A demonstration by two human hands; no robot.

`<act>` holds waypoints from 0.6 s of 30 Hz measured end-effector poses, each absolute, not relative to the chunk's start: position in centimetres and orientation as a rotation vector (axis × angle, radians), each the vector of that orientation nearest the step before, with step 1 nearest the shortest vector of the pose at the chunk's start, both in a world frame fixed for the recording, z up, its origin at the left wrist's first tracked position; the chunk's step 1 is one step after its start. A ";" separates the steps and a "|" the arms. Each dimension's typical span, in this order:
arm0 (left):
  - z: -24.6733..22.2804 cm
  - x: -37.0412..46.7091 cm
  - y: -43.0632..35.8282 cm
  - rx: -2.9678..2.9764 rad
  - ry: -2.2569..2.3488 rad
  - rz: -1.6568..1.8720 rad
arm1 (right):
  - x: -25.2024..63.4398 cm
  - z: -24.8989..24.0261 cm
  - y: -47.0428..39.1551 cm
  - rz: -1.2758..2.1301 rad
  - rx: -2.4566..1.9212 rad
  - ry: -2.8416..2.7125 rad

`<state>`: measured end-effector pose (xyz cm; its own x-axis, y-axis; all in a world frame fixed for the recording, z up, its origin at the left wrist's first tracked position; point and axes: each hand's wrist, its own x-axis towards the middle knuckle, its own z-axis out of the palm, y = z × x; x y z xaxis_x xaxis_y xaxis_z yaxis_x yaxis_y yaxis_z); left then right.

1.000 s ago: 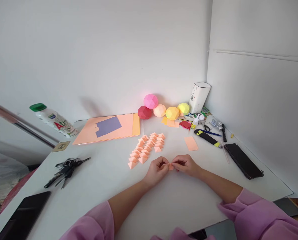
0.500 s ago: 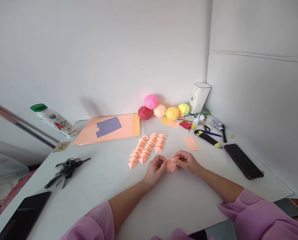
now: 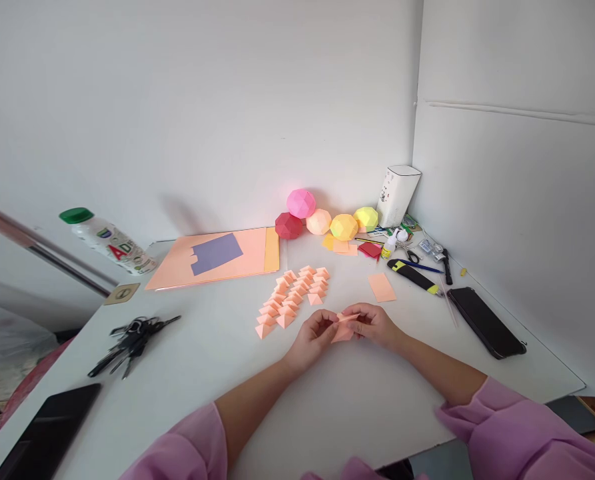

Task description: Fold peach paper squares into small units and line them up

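Note:
A small piece of peach paper [image 3: 344, 329], partly folded, is pinched between my two hands above the white table. My left hand [image 3: 313, 339] grips its left edge between thumb and fingers. On the other side, my right hand [image 3: 373, 323] pinches the right edge, with its fingertips partly behind the paper. Rows of small folded peach paper pyramids [image 3: 288, 300] stand just beyond my left hand. Past my right hand, a flat peach paper rectangle [image 3: 382, 287] lies on the table.
Faceted paper balls [image 3: 344, 227] sit by the wall. A utility knife [image 3: 414, 277], a glue bottle [image 3: 389, 245] and a black phone [image 3: 487, 323] lie on the right. Keys [image 3: 133, 340], a white bottle [image 3: 110, 241] and peach sheets [image 3: 170, 267] are on the left.
My right hand has shifted slightly left, closer to my left hand. The paper's upper edge now looks more folded over between my fingers.

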<state>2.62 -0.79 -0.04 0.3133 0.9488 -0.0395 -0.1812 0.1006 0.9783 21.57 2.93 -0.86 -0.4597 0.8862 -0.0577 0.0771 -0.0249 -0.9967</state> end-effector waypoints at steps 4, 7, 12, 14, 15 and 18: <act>-0.1 2.7 -0.6 1.112 0.809 1.020 | 21.7 -1.1 3.0 1.599 -1.042 -1.641; -0.3 2.7 -0.6 1.097 0.843 1.031 | 21.8 -1.1 3.1 1.643 -1.059 -1.680; -0.1 2.5 -0.7 1.154 0.817 0.960 | 21.8 -0.7 3.1 1.696 -1.032 -1.715; 0.2 2.4 -0.8 1.178 0.823 0.919 | 21.8 -0.5 3.1 1.689 -1.007 -1.730; 0.4 2.4 -0.9 1.192 0.827 0.904 | 21.8 -0.4 3.1 1.684 -1.004 -1.737; 0.7 2.4 -1.0 1.258 0.800 0.892 | 21.7 -0.2 3.1 1.653 -1.016 -1.760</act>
